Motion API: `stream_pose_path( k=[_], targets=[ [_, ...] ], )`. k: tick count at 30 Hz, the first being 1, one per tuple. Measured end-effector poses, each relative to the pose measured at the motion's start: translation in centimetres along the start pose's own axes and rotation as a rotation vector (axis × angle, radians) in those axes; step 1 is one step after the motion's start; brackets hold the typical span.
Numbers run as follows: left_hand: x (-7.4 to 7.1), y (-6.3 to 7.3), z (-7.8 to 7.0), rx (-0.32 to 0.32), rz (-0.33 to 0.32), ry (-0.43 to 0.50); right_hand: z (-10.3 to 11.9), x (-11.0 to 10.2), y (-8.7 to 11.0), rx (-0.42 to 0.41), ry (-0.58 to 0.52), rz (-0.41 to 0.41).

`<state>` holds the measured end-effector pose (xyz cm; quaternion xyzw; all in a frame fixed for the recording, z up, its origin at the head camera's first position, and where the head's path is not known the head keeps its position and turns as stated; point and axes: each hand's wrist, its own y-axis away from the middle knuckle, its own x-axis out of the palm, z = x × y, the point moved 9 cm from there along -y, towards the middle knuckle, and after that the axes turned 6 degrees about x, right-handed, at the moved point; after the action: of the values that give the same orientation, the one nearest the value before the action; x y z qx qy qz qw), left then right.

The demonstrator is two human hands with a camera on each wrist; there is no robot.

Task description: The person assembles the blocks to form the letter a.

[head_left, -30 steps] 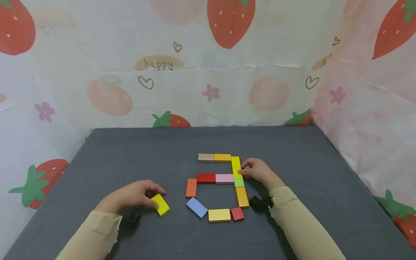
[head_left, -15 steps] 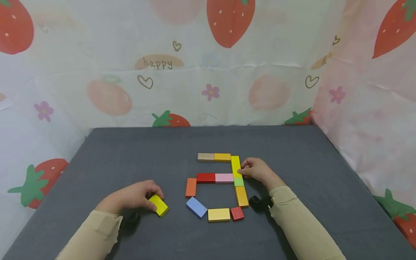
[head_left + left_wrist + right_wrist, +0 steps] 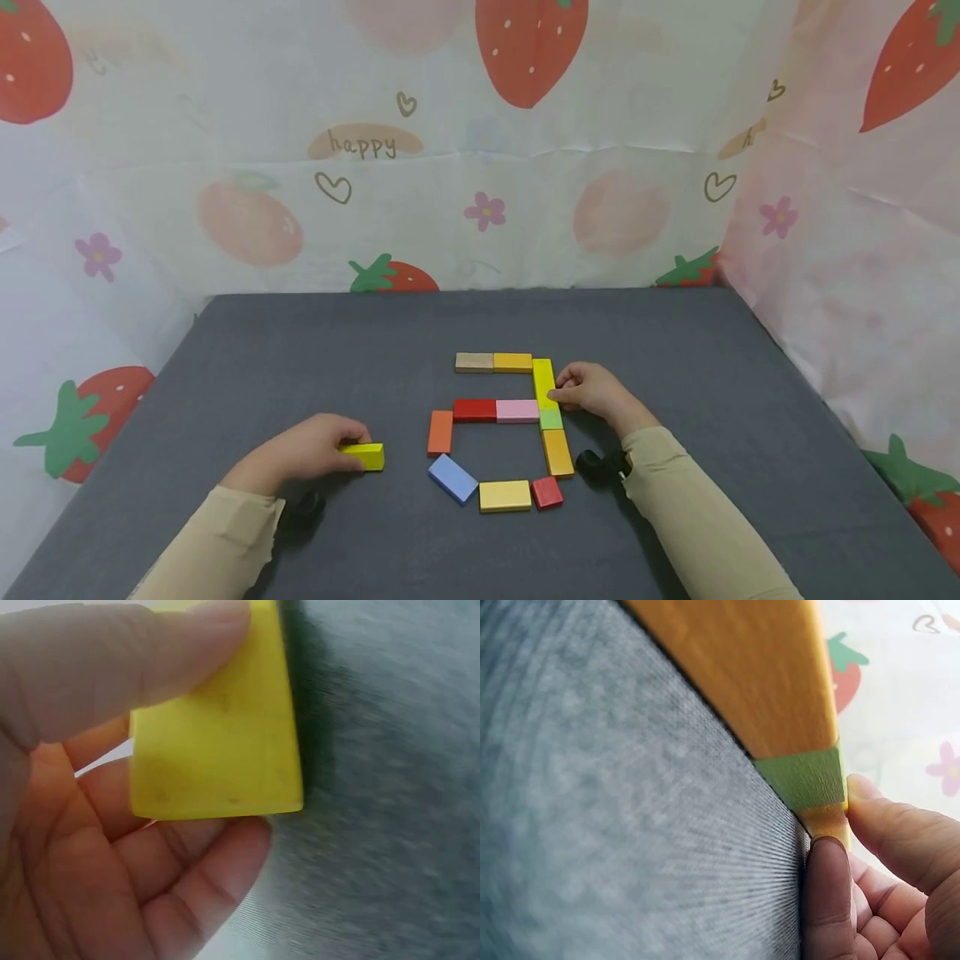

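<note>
In the head view my left hand (image 3: 303, 450) pinches a yellow block (image 3: 363, 457) low over the table, left of the other blocks. Up close in the left wrist view, the thumb lies across this block's face (image 3: 221, 754), with fingers bent behind it. My right hand (image 3: 600, 397), its fingers curled, has its fingertips on the right edge of a long yellow block (image 3: 544, 383). The right wrist view has one finger (image 3: 829, 892) against that block's side and another at its top edge. A green block (image 3: 551, 419) adjoins it, then an orange-yellow block (image 3: 557, 452).
Flat coloured blocks form a looped outline: wooden (image 3: 474, 362), red (image 3: 474, 410), pink (image 3: 517, 411), orange (image 3: 440, 433), blue (image 3: 453, 479), pale yellow (image 3: 505, 497) and small red (image 3: 547, 492) ones. They lie on a grey table (image 3: 300, 358) before a strawberry-print curtain (image 3: 525, 167).
My left hand has shifted slightly left and turned the yellow block from a slant to lie roughly crosswise, its end facing right. The right hand and the laid blocks stay put.
</note>
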<state>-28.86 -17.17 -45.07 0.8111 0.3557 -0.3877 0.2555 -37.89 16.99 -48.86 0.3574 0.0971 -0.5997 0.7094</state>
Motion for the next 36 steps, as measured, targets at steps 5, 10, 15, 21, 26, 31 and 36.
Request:
stream_pose_path(
  k=[5,10,15,21,26,31,36],
  targets=[
    [-0.8,-0.6,-1.0,0.0,-0.031,-0.027,0.1,0.0,0.1,0.001,0.003,0.018],
    [-1.2,-2.0,-2.6,0.014,-0.046,-0.046,0.1,0.0,-0.1,0.006,-0.01,0.035],
    [-1.2,-4.0,-5.3,0.066,-0.05,-0.081,-0.1,0.1,-0.4,0.004,-0.026,0.051],
    [-0.1,-6.5,-8.6,0.147,-0.021,-0.09,0.0,0.2,-0.4,-0.008,-0.036,0.063],
    [1.4,-8.6,-10.9,0.202,0.028,-0.089,0.0,0.2,-0.2,-0.011,-0.036,0.061],
    [2.9,-10.3,-12.9,0.236,0.078,-0.087,0.0,0.2,-0.3,-0.009,-0.035,0.065],
    [4.5,-11.3,-15.0,0.274,0.128,-0.034,0.1,0.2,-0.2,-0.014,-0.03,0.069]
  ],
)
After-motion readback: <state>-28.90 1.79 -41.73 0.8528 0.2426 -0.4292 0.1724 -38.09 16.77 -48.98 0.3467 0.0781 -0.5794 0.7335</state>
